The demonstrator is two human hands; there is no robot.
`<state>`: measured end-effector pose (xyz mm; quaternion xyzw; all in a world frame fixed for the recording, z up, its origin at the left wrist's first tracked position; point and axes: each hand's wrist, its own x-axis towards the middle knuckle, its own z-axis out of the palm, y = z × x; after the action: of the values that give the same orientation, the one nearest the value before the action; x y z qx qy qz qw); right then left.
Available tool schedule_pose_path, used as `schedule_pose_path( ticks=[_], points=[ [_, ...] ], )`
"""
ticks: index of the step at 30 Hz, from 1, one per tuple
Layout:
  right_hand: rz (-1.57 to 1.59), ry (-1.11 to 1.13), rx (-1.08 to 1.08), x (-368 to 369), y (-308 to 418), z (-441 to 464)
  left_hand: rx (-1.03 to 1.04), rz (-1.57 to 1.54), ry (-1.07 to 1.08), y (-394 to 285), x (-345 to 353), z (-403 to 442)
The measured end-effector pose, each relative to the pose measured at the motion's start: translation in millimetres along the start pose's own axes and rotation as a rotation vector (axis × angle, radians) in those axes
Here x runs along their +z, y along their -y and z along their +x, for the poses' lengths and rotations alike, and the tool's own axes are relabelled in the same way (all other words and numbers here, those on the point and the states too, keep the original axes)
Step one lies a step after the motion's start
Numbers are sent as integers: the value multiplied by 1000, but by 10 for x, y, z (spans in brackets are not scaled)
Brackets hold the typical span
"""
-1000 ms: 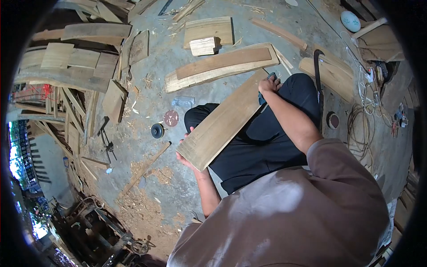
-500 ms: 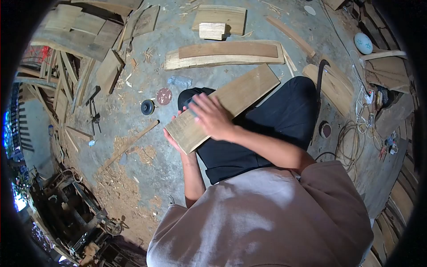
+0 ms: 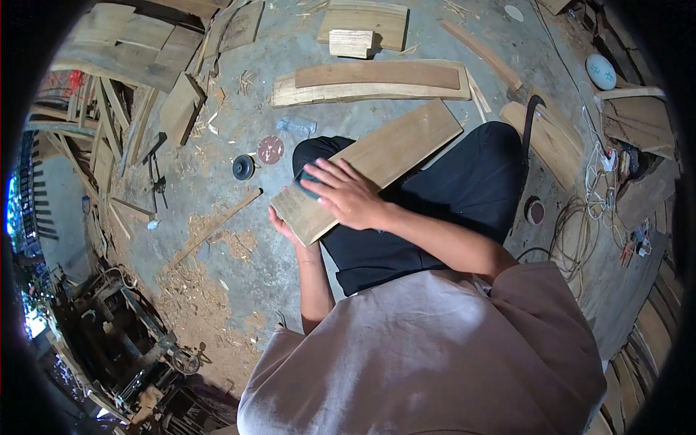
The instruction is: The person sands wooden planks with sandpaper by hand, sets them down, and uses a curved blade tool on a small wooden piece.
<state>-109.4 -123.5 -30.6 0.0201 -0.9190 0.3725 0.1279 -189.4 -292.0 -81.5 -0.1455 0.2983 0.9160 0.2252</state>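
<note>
A long flat wooden board (image 3: 406, 148) lies slantwise across my lap, its near end pointing left. My left hand (image 3: 285, 228) grips that near end from below and the side, its thumb and fingertips showing at the edge. On the board's upper face, my right hand (image 3: 349, 197) presses a dark teal sanding pad (image 3: 307, 185) flat under its fingers. Much of the pad is hidden by the fingers. The board is paler along its far part and greyer with marks at the near end.
On the floor ahead lie stacked planks (image 3: 377, 75) and a small wood block (image 3: 351, 43). A reddish sanding disc (image 3: 270, 150) and a black round pad (image 3: 243, 167) sit to the left. Coiled cable (image 3: 573, 232) is at right; machinery (image 3: 123, 341) stands at lower left.
My right hand and the sanding pad have slid a little along the board towards its near left end. The left hand keeps its grip. The view has shifted slightly.
</note>
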Motion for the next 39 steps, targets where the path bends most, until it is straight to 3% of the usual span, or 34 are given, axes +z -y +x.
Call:
schedule_pose_path(
  ticks=[4, 9, 16, 19, 29, 36, 39],
  points=[
    [-83, -22, 105, -165, -428, -81, -51, -133, 193, 20, -26, 54],
    [-163, -25, 288, -326, -1044, -142, -78, -145, 265, 21, -66, 88],
    [-279, -129, 729, -506, -1949, -307, -95, -144, 334, 24, -67, 82],
    [-300, -170, 961, -567, -2220, -374, -70, -15, 149, 16, -13, 80],
    [-221, -180, 1447, -820, -2510, -323, -100, -37, 175, -22, 32, 43],
    [-291, -174, 1322, -677, -2439, -407, -92, -21, 161, -2, 196, -65],
    [-396, -231, 938, -363, -2516, -475, -92, -20, 166, -19, 118, 15]
  ],
)
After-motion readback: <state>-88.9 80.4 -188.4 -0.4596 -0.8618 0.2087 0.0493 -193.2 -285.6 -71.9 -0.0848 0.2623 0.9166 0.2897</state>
